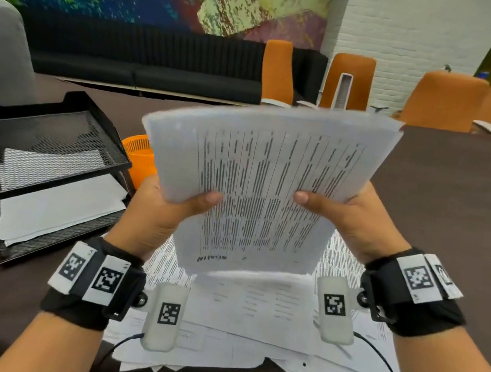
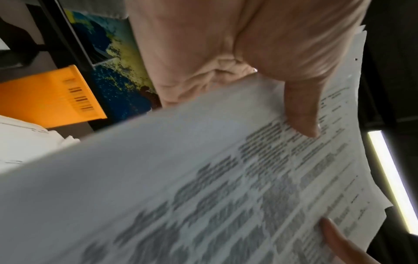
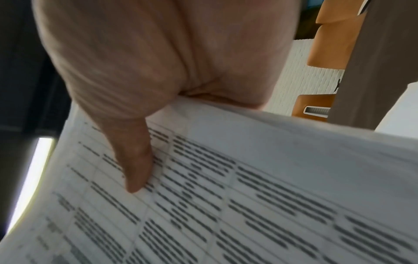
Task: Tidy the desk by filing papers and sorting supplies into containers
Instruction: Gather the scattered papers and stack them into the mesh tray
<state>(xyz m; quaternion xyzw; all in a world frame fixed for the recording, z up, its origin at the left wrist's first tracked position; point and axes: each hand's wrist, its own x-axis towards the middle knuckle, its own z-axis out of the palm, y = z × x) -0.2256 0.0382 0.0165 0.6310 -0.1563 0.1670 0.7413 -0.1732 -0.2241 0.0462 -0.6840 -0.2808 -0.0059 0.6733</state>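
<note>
1. White printed sheets, a stack of papers [image 1: 256, 187], sit lifted above the desk [image 1: 460, 192]; our left hand [image 1: 164, 205] and right hand [image 1: 351, 214] each clamp a side edge, thumbs on top.
2. Black mesh tray [image 1: 53, 138] at left already holds sheets.
3. Loose pages [image 1: 250, 314] remain below, unfiled; orange cup [image 1: 139, 154] awaits supplies.

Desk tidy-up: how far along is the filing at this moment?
Done: some sheets already lie in both tiers of the black mesh tray. In hand: the left hand and right hand grip a stack of printed papers above the desk. Left: loose papers lie spread on the desk; the orange cup shows no supplies.
</note>
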